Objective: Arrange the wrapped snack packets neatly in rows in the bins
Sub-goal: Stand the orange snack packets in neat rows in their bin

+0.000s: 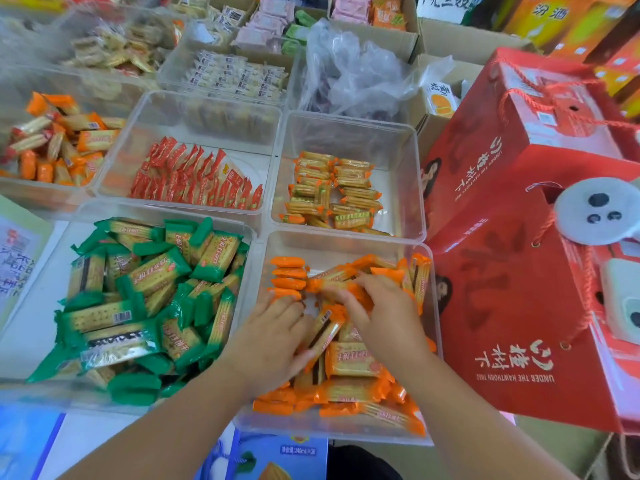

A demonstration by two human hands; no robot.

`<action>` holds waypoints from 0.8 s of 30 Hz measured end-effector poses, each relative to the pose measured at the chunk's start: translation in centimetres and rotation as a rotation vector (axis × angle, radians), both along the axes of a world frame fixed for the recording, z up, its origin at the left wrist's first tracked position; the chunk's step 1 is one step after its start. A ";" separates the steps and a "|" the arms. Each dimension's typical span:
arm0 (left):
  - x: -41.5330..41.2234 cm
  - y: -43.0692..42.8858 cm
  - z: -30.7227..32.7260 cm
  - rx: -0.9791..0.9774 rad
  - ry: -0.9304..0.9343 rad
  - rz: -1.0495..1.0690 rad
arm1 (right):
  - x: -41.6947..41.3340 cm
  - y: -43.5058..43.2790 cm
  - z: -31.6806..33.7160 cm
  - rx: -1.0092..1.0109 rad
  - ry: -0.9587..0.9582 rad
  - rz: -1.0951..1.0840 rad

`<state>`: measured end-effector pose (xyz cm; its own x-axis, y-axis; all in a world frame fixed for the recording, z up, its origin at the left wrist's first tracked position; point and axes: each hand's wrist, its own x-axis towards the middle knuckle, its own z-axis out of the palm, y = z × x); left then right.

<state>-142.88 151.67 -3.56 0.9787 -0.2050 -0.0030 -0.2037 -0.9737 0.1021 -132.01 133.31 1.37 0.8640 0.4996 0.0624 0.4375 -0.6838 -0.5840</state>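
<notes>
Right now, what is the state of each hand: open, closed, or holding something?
Left hand: open, fingers lying flat on the orange packets.
Right hand: closed, fingers pinching a single packet.

The near red gift box [512, 323], off the bins' right edge, reads "UNDER THE HAWTHORN TREE" beneath 山楂树下. The far red gift box [485, 143] repeats both. A blue carton [294, 457] at the near edge shows "240mL×20". A white sign [443, 3] at the far edge says 十元三双, and an orange box [550, 19] beside it says 汾酒. Print on the orange snack packets [349, 363] is too blurred to read.
</notes>
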 end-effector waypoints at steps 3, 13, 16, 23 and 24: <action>-1.7 -2.0 0.1 -0.125 0.271 0.001 | -1.9 -2.1 0.0 -0.086 0.073 0.058; -2.0 -3.9 0.1 0.046 0.447 0.142 | -6.1 -6.4 -2.2 -0.511 0.097 0.385; -2.0 -4.2 -0.4 0.076 0.424 0.158 | -6.3 -6.4 -3.1 -0.548 0.044 0.381; -2.0 -4.1 -0.8 -0.048 0.352 0.222 | -5.1 -5.9 -3.7 -0.473 0.027 0.321; -2.0 -4.0 -0.7 -0.085 0.319 0.238 | -4.9 -5.9 -3.7 -0.452 0.038 0.306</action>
